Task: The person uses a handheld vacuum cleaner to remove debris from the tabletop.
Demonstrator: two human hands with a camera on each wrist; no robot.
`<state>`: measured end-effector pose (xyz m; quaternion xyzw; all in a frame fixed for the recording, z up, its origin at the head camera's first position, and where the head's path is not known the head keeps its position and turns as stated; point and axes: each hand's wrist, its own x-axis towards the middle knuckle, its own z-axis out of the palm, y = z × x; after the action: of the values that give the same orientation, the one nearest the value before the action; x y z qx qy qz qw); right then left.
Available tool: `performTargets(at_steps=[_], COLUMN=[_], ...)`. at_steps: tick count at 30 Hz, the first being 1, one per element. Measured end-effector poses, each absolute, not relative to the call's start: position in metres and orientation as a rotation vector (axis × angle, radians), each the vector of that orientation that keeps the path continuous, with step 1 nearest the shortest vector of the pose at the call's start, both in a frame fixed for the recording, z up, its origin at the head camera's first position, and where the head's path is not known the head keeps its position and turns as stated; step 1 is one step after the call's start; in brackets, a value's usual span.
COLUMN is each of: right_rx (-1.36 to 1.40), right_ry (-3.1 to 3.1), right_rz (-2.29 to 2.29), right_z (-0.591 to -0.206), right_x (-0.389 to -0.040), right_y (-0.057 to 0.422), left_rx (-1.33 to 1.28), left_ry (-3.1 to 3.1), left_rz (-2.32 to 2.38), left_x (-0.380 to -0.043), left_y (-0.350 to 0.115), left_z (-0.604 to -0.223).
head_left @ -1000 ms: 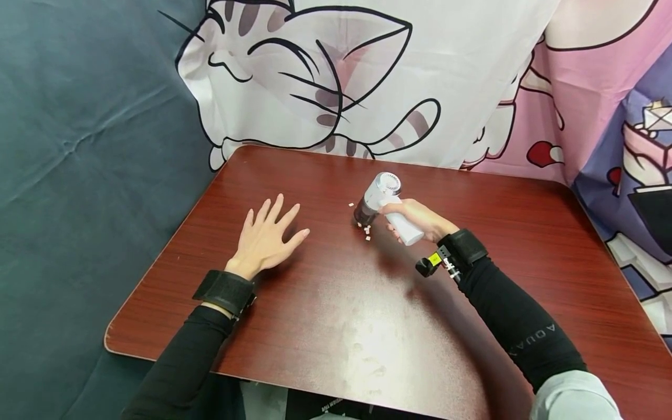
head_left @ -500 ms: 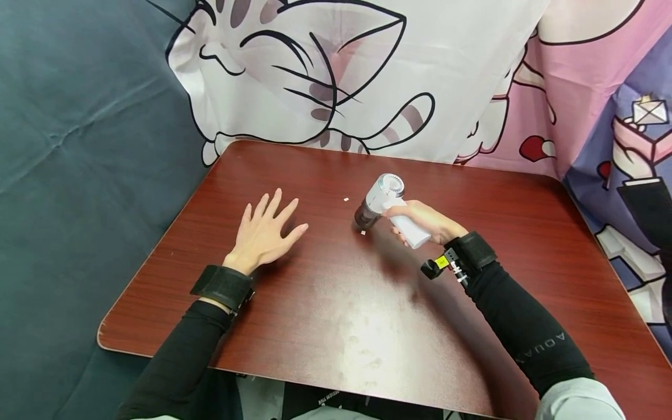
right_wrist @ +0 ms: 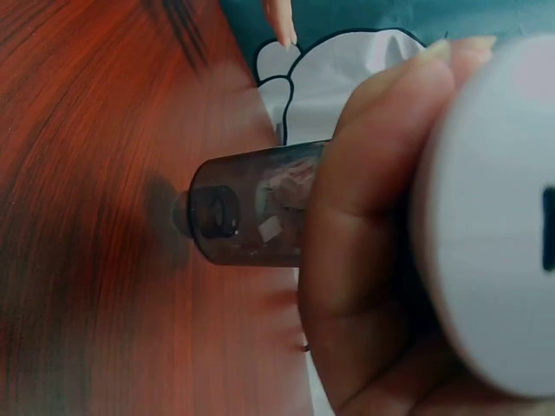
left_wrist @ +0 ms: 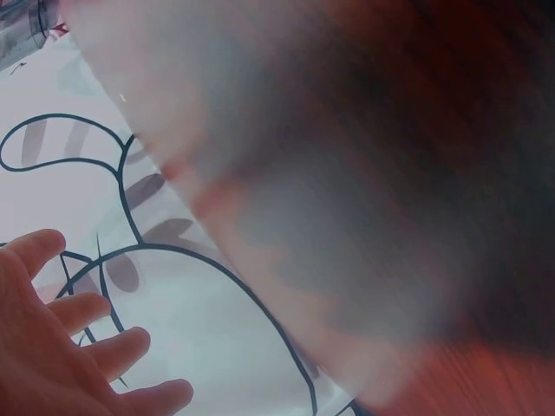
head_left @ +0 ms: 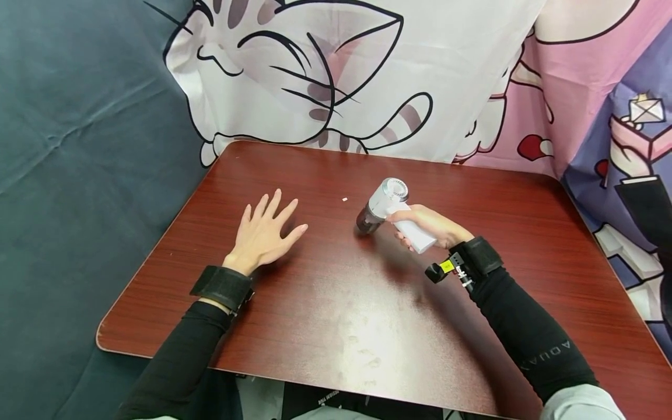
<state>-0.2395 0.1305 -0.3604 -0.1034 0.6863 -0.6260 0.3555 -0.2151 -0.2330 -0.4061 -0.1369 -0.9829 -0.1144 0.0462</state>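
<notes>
My right hand [head_left: 427, 224] grips the white handle of a small handheld vacuum cleaner [head_left: 380, 201]. Its dark see-through dust cup [right_wrist: 260, 208] tilts down with the nozzle right at the tabletop, and pale scraps [right_wrist: 270, 229] show inside the cup in the right wrist view. One small white scrap [head_left: 345, 199] lies on the table, a little beyond and left of the nozzle. My left hand [head_left: 265, 236] is spread, palm down, over the left part of the table, fingers straight and holding nothing; its fingers [left_wrist: 113, 351] also show in the left wrist view.
The red-brown wooden table [head_left: 315, 303] has rounded corners. Behind it hangs a white and pink cloth [head_left: 472, 70] with cartoon cats, and a teal cloth [head_left: 94, 146] covers the left side. Dark items lie below the front edge.
The several white scraps around the nozzle are gone from the table, apart from one farther off. My right hand has shifted the vacuum cleaner slightly right and nearer; my left hand stays put.
</notes>
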Motion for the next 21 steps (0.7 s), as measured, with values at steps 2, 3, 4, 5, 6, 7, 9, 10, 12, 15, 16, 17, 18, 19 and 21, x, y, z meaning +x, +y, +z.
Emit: performTargets(at_steps=[2,3,4,5,6,7,9,10,12,15,16,17,18,19,21], right_rx=[-0.266,-0.252,-0.240,-0.227,-0.212,-0.194,-0.171,-0.164,-0.156,-0.143,-0.136,-0.132,-0.124,-0.119,-0.112], right_ry=[1.784,1.791,1.795,1.795,1.796,1.798,1.798,1.799,1.801,1.803,1.807,1.806,1.803,1.803,1.802], right_rz=[-1.642,-1.658,-1.674,-1.697,-1.713,-1.728,-1.752,-1.758,-1.769,-1.771,-1.765,-1.764,-1.761,-1.757,-1.750], right_z=[-0.362,-0.363,-0.364,-0.365,-0.366,-0.367,-0.368,-0.369,-0.370,-0.371,-0.372,-0.372,-0.372,-0.373,-0.374], right_x=[-0.243,-0.245,-0.247,-0.249,-0.251,-0.253,-0.258,-0.260,-0.265,-0.273,-0.275,-0.278,-0.280,-0.282,-0.284], right_y=[0.126,0.124,0.121,0.119,0.117,0.115,0.110,0.108,0.103,0.096,0.094,0.091,0.089,0.087,0.084], left_rx=[-0.408,-0.404,-0.402,-0.399,-0.397,-0.390,-0.381,-0.378,-0.374,-0.373,-0.371,-0.367,-0.364,-0.362,-0.360], left_ry=[-3.004,-3.006,-3.006,-3.007,-3.006,-3.009,-3.008,-3.007,-3.008,-3.006,-3.008,-3.009,-3.008,-3.009,-3.006], left_rz=[-0.343,-0.338,-0.334,-0.332,-0.328,-0.322,-0.321,-0.323,-0.328,-0.339,-0.337,-0.336,-0.335,-0.332,-0.331], left_x=[-0.215,-0.215,-0.215,-0.215,-0.215,-0.215,-0.215,-0.214,-0.213,-0.211,-0.210,-0.210,-0.210,-0.209,-0.209], left_y=[-0.235,-0.236,-0.237,-0.237,-0.238,-0.239,-0.241,-0.242,-0.243,-0.245,-0.246,-0.247,-0.248,-0.249,-0.251], left_z=[-0.406,-0.406,-0.406,-0.406,-0.406,-0.407,-0.408,-0.408,-0.409,-0.410,-0.410,-0.410,-0.411,-0.411,-0.412])
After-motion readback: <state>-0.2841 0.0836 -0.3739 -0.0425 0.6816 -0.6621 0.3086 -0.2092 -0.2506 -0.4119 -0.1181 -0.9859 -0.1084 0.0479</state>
